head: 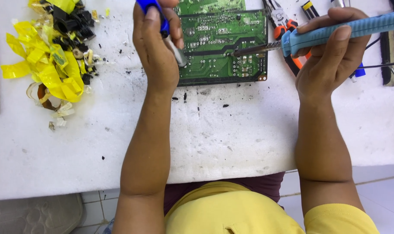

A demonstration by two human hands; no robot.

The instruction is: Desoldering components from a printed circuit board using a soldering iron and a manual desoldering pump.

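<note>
Two hands grip tools: left hand (156,47) a blue-handled tool (156,11), top cut off; right hand (331,52) a blue soldering iron (335,32) over the green circuit board (225,47); yellow scraps (54,56) lie left.

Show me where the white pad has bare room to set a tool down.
Bare foam pad lies between the forearms below the green circuit board, and lower left under the yellow tape scraps. Crowded: top right around the pliers and top left.
</note>
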